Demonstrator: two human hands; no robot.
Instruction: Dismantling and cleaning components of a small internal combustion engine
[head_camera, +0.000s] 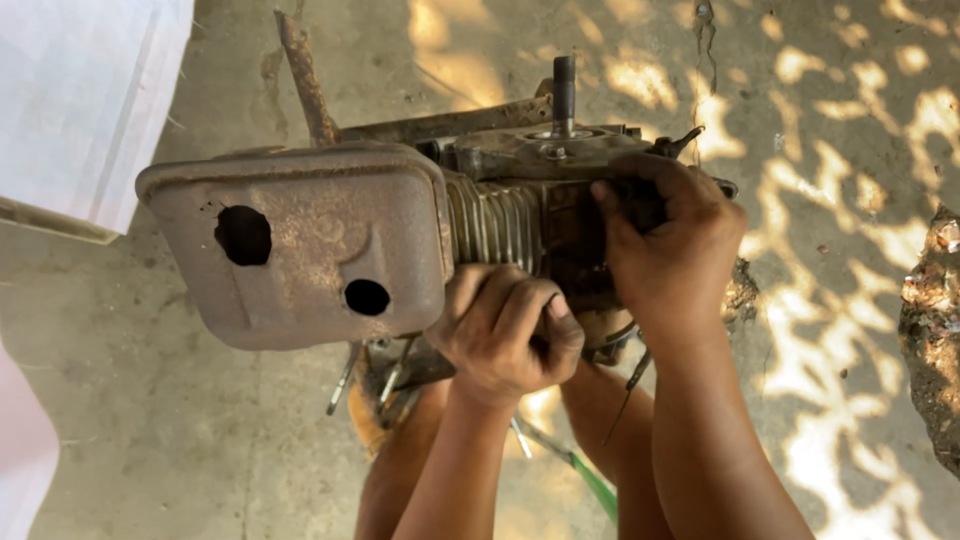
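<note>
A rusty small engine (500, 215) is held above a concrete floor (830, 330); its dented brown muffler (300, 245) is pierced by two ragged holes, and one shaft (563, 92) stands from the top. The left hand (508, 335) is curled tight under the cooling fins (492, 225); the right hand (668, 245) is wrapped over the block. The underside is hidden by both hands.

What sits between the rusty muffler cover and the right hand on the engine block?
In the head view, the ribbed cooling fins lie between the rusty muffler cover and the right hand. The left hand grips just below them.
</note>
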